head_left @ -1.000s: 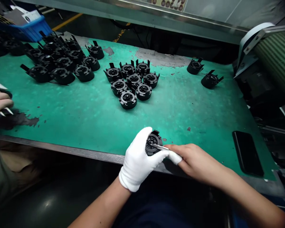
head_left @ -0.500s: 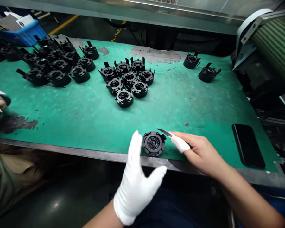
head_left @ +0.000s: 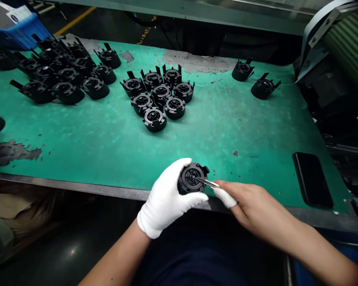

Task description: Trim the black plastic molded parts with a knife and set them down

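No readable text, oval mark (head_left: 14,18) on white card (head_left: 21,14), yellow floor marking (head_left: 147,30)

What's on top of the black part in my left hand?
A pointed tool reaches over the black part, contact unclear; your left hand hides its left edge.

Illumination on the green mat (head_left: 107,137) around my hands is even and moderate, from above. My gloved left hand (head_left: 168,194) is the brightest surface; fabric detail is partly washed out. Below it, the floor (head_left: 73,260) lies in deep shade with one blurred glare spot. Ahead, the black parts (head_left: 154,115) carry small highlights. Beyond my right hand (head_left: 244,198), the ribbed green surface (head_left: 350,43) is dim and soft, with wide-angle stretch toward the edge.
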Demonstrator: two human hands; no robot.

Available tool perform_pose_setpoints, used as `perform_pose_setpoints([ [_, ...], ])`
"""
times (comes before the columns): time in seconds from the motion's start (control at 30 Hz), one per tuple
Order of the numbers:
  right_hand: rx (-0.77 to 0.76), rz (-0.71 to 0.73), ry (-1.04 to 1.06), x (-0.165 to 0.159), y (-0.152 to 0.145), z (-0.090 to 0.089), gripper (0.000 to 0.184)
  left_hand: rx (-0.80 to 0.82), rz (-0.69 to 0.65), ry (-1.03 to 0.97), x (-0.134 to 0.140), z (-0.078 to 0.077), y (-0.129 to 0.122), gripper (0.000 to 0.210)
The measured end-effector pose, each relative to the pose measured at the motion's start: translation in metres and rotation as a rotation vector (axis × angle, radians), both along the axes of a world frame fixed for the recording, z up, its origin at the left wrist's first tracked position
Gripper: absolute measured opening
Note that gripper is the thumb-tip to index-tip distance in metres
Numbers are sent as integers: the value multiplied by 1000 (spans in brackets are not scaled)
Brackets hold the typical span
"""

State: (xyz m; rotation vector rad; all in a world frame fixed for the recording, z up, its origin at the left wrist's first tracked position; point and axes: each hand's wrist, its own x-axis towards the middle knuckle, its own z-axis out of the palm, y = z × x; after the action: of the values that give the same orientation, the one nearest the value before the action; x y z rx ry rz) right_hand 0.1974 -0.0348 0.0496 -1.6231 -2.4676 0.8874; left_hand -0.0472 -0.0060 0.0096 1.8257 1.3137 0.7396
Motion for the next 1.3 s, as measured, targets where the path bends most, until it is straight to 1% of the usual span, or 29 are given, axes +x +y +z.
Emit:
perform_pose_setpoints([
  [0.1, -42, -47, 28, -9, -10, -1, 47, 9, 14, -9, 1, -1, -1, 84],
  [0.23, -58, -66, 22, -15, -17, -2, 50, 22, 40, -18, 4, 0, -3, 81],
  [0.33, 6, -91, -2, -13, -18, -2, 50, 37, 39, -34, 5, 0, -4, 79],
  [0.43, 82, -119, -70, -11, -18, -2, 48, 52, 38, -48, 6, 1, -5, 81],
  [0.53, 94, -109, -135, -11, -19, -2, 51, 61, 44, -50, 9, 2, -6, 76],
  [0.63, 60, -100, -119, -16, -23, -3, 54, 59, 64, -44, 12, 2, -8, 72],
  [0.77, -21, -100, -73, -22, -27, -2, 57, 46, 114, -41, 15, 2, -13, 72],
  [0.87, -77, -101, -52, -20, -27, 0, 56, 47, 123, -44, 17, 0, -14, 73],
  [0.97, -120, -135, 63, -15, -26, 3, 47, 85, 156, -67, 18, -4, -14, 71],
  [1.03, -116, -225, 187, -18, -25, 2, 41, 131, 221, -95, 20, -7, -16, 66],
  [1.13, -66, -390, 436, -39, -23, -11, 42, 153, 311, -79, 22, -8, -30, 53],
  [1.17, -47, -437, 517, -48, -20, -16, 42, 138, 323, -54, 24, -7, -39, 53],
  [1.2, -27, -486, 581, -56, -16, -22, 42, 114, 318, -20, 25, -6, -49, 57],
  [1.23, -5, -539, 618, -61, -10, -26, 41, 88, 295, 16, 25, -4, -60, 67],
  [1.3, 37, -596, 624, -64, 4, -30, 40, 47, 202, 89, 26, -2, -82, 83],
])
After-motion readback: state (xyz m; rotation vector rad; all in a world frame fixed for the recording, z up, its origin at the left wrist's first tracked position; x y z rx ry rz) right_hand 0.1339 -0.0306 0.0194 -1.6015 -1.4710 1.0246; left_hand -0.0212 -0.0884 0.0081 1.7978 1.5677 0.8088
